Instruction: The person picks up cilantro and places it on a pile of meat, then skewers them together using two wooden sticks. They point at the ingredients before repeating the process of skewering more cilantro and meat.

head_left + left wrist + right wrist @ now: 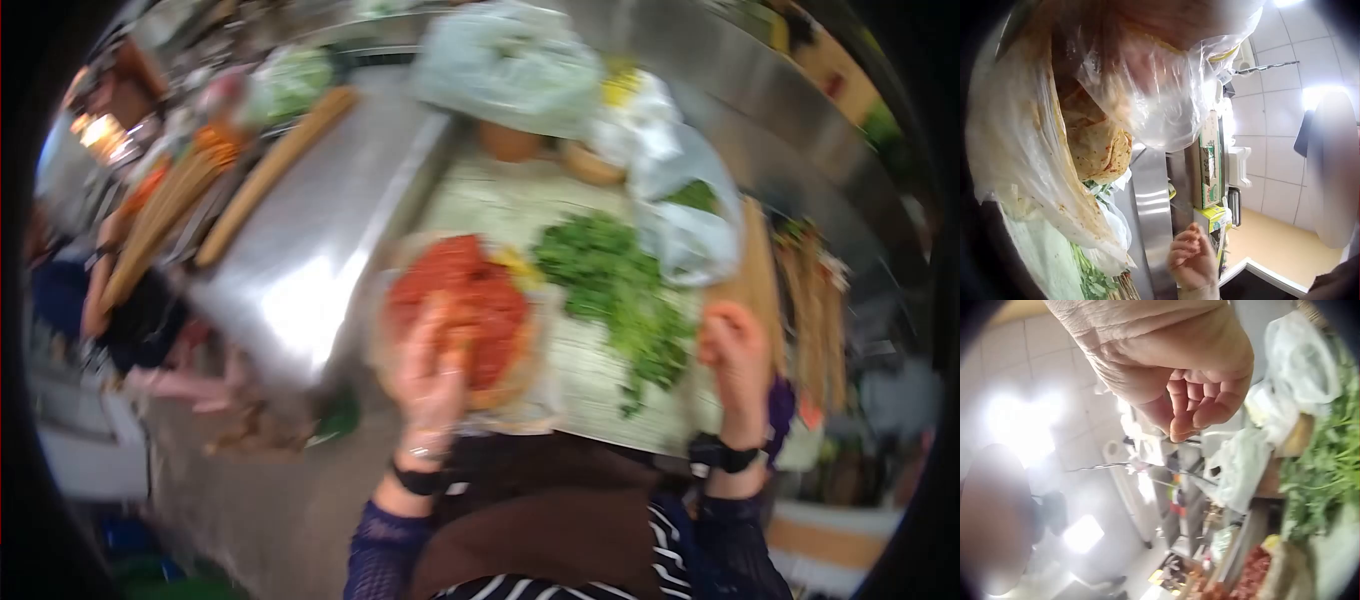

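My left hand [432,370] is over a heap of red chopped food [465,275], its fingers pointing forward and overlapping the heap. Clear plastic [1166,112] hangs round this hand in the left wrist view, so I cannot tell whether its fingers hold anything. Beyond the plastic shows a folded flatbread [1107,153] with red specks, beside a whitish, red-stained sheet [1029,137]. Raised to the right of a bunch of leafy greens [610,285] is my right hand [735,355]. Its fingers [1222,409] are curled with thumb and fingertips together, and nothing shows between them.
The greens lie on a pale green mat [590,390]. A full plastic bag [505,65] and a second bag [690,220] stand behind. Left lies a metal surface [300,230] with a long wooden piece [275,175]; several sticks [815,320] lie far right.
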### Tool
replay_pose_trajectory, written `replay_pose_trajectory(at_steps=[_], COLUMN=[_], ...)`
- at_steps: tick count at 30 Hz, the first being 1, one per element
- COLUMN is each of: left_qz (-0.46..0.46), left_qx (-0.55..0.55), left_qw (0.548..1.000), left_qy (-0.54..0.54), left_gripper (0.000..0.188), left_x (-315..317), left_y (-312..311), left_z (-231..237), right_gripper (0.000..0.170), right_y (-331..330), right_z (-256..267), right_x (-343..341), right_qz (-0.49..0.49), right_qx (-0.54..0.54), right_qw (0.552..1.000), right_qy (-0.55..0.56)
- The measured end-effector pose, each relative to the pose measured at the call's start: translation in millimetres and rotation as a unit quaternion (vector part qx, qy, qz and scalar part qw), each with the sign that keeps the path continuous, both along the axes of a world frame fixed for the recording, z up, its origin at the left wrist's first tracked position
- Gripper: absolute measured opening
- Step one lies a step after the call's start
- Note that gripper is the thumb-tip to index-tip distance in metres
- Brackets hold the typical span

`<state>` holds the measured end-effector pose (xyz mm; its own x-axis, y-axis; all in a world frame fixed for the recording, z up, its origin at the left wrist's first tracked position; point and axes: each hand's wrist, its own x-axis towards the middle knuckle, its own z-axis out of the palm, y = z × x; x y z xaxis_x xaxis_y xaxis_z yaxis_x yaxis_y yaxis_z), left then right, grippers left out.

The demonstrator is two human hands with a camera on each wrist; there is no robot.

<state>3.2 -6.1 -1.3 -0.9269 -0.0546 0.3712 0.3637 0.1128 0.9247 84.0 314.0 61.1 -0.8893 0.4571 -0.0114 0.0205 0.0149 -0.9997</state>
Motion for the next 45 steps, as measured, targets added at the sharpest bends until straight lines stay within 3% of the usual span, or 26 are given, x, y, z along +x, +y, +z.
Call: replay_pose_trajectory(at_steps=[1,4,7,10,14,17,21,24,27,31,32,35,36,39,43,45], left_qz=[-0.028,-0.033,-0.039,-0.029,-0.031,-0.037,-0.044,-0.037,-0.034,-0.046,-0.047,-0.056,-0.055,-0.055,-0.046,-0.043], left_qx=[0.076,0.145,0.112,0.092,0.083,0.089,0.097,0.092,0.088,0.091,0.091,0.094,0.099,0.077,0.077,0.066], left_qw=[0.997,0.989,0.993,0.995,0.996,0.995,0.994,0.995,0.995,0.995,0.995,0.994,0.993,0.995,0.996,0.997], left_qy=[0.004,-0.009,-0.017,-0.014,-0.012,0.002,-0.017,-0.022,-0.024,-0.013,-0.013,-0.012,-0.010,0.003,0.004,0.009], left_gripper=[0.042,0.039,0.039,0.039,0.039,0.039,0.040,0.041,0.040,0.039,0.039,0.039,0.039,0.039,0.038,0.038], left_x=[-0.9,-0.4,2.2,2.6,3.1,2.2,3.7,3.7,3.6,3.9,4.9,4.1,3.2,2.4,3.2,3.4], left_y=[1.0,6.8,6.1,9.9,6.1,4.5,2.8,2.1,2.3,4.1,4.3,1.3,1.4,3.1,5.3,6.0], left_z=[-3.6,-6.5,-1.1,3.5,1.4,-4.0,-3.2,-3.6,-5.1,-0.1,0.8,-2.4,-4.1,-1.9,-0.4,1.3], right_gripper=[0.014,0.014,0.012,0.009,0.014,0.016,0.015,0.010,0.010,0.015,0.016,0.018,0.019,0.019,0.019,0.022], right_y=[5.5,8.9,7.7,-2.0,-10.7,-16.1,-11.6,7.8,20.5,22.2,23.8,39.3,29.4,21.0,4.3,-2.2], right_z=[-16.7,-33.4,-42.1,-35.7,-48.5,-67.9,-69.8,-63.5,-35.3,-3.2,-5.5,-41.3,-26.3,-11.7,-9.6,-13.7], right_x=[4.6,7.6,-3.2,-23.2,-56.3,-74.2,-74.2,-67.9,-55.5,-51.7,-56.7,-69.2,-68.7,-65.6,-66.0,-64.1], right_qz=[0.012,0.023,0.034,0.073,0.087,0.092,0.100,0.107,0.084,0.070,0.073,0.107,0.073,0.107,0.182,0.204], right_qx=[-0.007,0.044,0.278,0.308,0.443,0.526,0.403,0.155,0.016,-0.120,-0.022,0.045,0.001,-0.150,-0.050,-0.047], right_qw=[1.000,0.997,0.959,0.946,0.892,0.839,0.903,0.978,0.994,0.989,0.997,0.991,0.996,0.983,0.980,0.976], right_qy=[-0.001,-0.054,-0.042,-0.072,-0.026,-0.106,-0.110,-0.092,-0.068,0.046,-0.035,-0.069,-0.053,0.009,-0.068,-0.054])
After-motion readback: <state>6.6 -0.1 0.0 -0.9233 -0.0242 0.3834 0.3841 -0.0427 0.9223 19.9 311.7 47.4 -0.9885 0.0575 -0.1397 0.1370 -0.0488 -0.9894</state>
